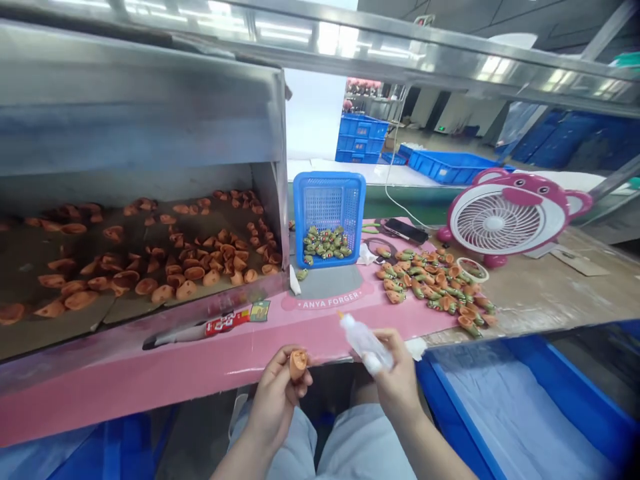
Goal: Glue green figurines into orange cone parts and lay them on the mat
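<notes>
My left hand (275,407) cups a small orange moulded piece (299,365), fingers curled tight around it, while my right hand (397,373) pinches a translucent squeeze bottle (365,343) between thumb and fingers, its yellow-tipped nozzle tilted up and to the left, a short gap from the piece. Both hands work just off the front edge of a pink printed board (320,340), with only narrow room between them, above my pale trousers (360,440). White capitals on the board read "ANYA FORGER". Behind that lettering stands a blue plastic basket (330,200) holding green-and-orange pieces (325,243). To the board's right lies a loose pile of similar pieces (430,287), with a pink bear-faced desk fan (500,220) beyond. Left of the board, a steel bin (125,113) holds many plain orange pieces (175,267). A tube (225,325) with a red label lies along the board's left side, its small print too blurred to read. Below the board's right end sits a blue bin (453,400) lined with pale sheeting.
</notes>
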Demonstrator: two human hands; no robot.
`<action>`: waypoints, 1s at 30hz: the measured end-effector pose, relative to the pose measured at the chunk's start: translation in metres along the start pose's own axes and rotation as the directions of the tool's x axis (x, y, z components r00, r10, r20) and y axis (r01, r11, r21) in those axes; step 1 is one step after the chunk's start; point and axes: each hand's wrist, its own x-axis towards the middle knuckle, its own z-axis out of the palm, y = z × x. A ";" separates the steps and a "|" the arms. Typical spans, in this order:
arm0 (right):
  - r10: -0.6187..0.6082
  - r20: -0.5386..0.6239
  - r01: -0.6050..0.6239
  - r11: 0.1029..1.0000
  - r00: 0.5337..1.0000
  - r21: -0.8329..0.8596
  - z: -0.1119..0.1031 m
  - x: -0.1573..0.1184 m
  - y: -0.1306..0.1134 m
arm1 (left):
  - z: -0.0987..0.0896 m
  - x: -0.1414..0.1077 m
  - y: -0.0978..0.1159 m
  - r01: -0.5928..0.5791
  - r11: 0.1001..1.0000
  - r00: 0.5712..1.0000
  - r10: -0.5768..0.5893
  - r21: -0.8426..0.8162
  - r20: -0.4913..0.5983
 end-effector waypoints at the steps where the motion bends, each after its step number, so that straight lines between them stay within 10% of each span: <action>1: 0.014 0.014 -0.014 1.000 1.000 0.004 0.004 0.010 0.007 | -0.003 0.001 0.002 -0.007 1.000 1.000 0.007 -0.008 -0.015; 13: -0.060 0.292 0.090 0.992 0.954 -0.091 0.080 0.086 0.071 | -0.034 0.007 0.005 -0.020 0.999 0.991 0.015 -0.037 -0.134; 19: 0.030 0.427 0.109 0.949 0.904 -0.296 0.062 0.100 0.064 | -0.044 0.013 0.008 -0.065 0.998 0.970 0.058 -0.018 -0.237; 30: 0.405 0.098 -0.156 0.549 0.909 -0.821 0.103 0.192 0.078 | -0.042 0.001 0.020 -0.093 0.996 0.977 0.094 0.012 -0.193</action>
